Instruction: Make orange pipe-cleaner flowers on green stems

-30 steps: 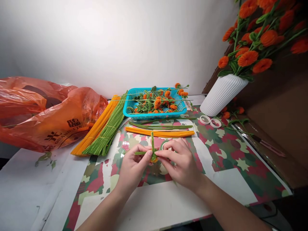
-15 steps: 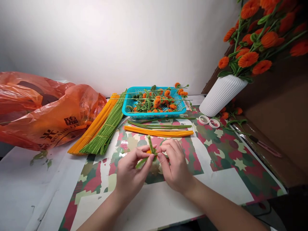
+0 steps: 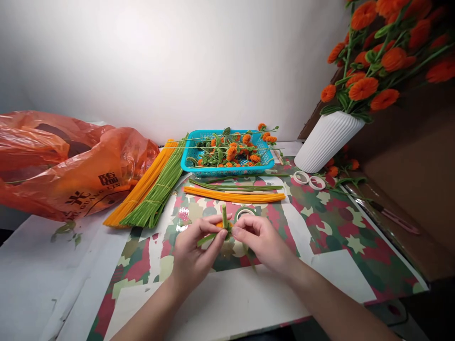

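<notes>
Between the thumb and fingers of my left hand [image 3: 197, 246] is a small pipe-cleaner flower [image 3: 224, 217]. Its green stem stands upright, some orange shows behind it, and a green strip sticks out to the left below my fingers. My right hand [image 3: 263, 239] is closed in a pinch right beside the flower's green part. A blurred green pipe cleaner [image 3: 250, 257] hangs below those fingers; its upper end is hidden by the hand. Just behind my right fingers a roll of tape [image 3: 245, 212] lies on the table, partly covered.
Orange pipe cleaners [image 3: 234, 194] and green ones [image 3: 236, 185] lie across the patterned mat. Behind is a blue basket [image 3: 227, 171] of flowers. Bundled pipe cleaners [image 3: 152, 203] and an orange plastic bag [image 3: 92, 180] lie left. A white vase [image 3: 325, 142], two white rings [image 3: 301, 177] and a pink-handled cutter [image 3: 398, 219] are right.
My right fingers have curled in and dropped slightly, uncovering the tape roll behind them. A green strand now shows hanging under that hand. The flower's stem stands more upright in my left hand.
</notes>
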The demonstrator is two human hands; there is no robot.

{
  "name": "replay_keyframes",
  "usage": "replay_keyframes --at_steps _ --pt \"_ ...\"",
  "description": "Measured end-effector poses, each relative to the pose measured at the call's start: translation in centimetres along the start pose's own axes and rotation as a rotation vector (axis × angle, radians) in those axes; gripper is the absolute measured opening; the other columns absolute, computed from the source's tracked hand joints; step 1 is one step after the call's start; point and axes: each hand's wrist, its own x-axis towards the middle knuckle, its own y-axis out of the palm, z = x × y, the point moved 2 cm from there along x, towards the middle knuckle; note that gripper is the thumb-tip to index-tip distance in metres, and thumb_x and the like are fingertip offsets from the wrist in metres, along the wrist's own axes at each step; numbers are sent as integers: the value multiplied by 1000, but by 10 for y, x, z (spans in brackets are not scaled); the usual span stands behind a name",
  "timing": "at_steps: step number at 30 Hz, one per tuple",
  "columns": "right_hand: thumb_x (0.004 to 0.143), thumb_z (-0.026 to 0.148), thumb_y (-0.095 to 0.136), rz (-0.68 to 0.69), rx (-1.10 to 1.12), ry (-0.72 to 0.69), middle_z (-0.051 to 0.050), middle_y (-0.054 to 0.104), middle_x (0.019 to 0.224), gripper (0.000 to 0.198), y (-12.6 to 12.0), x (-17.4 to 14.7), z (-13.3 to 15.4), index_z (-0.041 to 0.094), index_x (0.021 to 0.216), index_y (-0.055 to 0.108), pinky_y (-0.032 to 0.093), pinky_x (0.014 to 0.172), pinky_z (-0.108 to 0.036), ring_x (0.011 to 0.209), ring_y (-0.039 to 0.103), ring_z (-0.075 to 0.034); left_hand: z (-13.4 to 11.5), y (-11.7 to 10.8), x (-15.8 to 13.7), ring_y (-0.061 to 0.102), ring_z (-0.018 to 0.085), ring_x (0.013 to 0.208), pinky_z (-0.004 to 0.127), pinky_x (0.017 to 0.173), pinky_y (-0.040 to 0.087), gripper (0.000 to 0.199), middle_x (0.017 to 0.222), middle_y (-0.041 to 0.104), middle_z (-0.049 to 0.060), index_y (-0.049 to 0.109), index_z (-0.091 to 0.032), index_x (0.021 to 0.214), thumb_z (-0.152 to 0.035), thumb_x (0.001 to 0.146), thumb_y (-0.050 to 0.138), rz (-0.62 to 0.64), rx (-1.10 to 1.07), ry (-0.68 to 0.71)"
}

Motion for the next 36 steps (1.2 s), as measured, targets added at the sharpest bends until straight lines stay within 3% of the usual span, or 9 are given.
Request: replay_keyframes --at_steps 4,7,12,14,19,22,28,32,36 --pt "85 36 53 -117 -164 -148 1 44 67 31 -3 -3 4 18 60 51 32 60 -27 66 41 -13 2 4 1 72 22 93 26 67 60 10 99 74 9 54 -20 79 -20 88 58 37 -206 -307" --pt "83 36 58 -148 -184 -150 2 44 65 29 -4 -2 2 18 62 51 31 57 -26 62 40 -12 2 3 0 72 21 92 27 70 60 11 98 73 8 56 -19 77 -22 86 61 37 -238 -343" --pt "66 41 77 46 87 53 5 44 63 36 0 3 -5 19 66 49 33 52 -23 58 41 -10 2 1 -3 71 22 90 30 72 58 12 101 73 10 57 -19 75 -22 85 63 76 -289 -307" --pt "60 40 82 40 156 38 4 48 67 39 1 4 -5 19 72 52 36 54 -23 61 44 -10 1 2 -2 70 22 93 30 73 58 11 101 72 11 57 -19 78 -24 86 63 95 -365 -318" --pt "74 33 72 -112 134 -150 -1 60 85 22 3 2 -8 20 90 63 47 67 -27 75 55 -13 6 5 1 69 19 91 27 72 56 27 105 69 8 53 -22 99 -26 80 71 58 -580 -508" --pt "80 31 66 -103 148 -153 -2 64 84 17 4 2 -11 21 94 67 51 72 -29 78 61 -15 12 7 1 69 20 91 29 75 56 23 105 70 8 55 -21 93 -28 79 72 54 -628 -616" --pt "72 30 74 -196 57 -128 -2 66 77 15 5 3 -13 18 79 67 51 65 -29 71 62 -16 15 11 0 64 23 107 34 87 55 20 112 69 11 65 -19 100 -31 84 67 77 -631 -652" --pt "79 29 65 -197 -8 -130 -2 62 79 12 7 2 -14 18 79 63 48 60 -27 65 56 -13 11 14 0 69 24 95 32 72 60 26 108 71 11 65 -18 103 -35 84 66 106 -607 -684" --pt "79 19 58 -181 -161 -137 2 50 69 5 5 0 -12 19 75 59 37 52 -23 58 43 -10 9 12 -1 71 20 80 30 68 60 24 95 73 8 67 -17 102 -33 84 65 148 -405 -580"
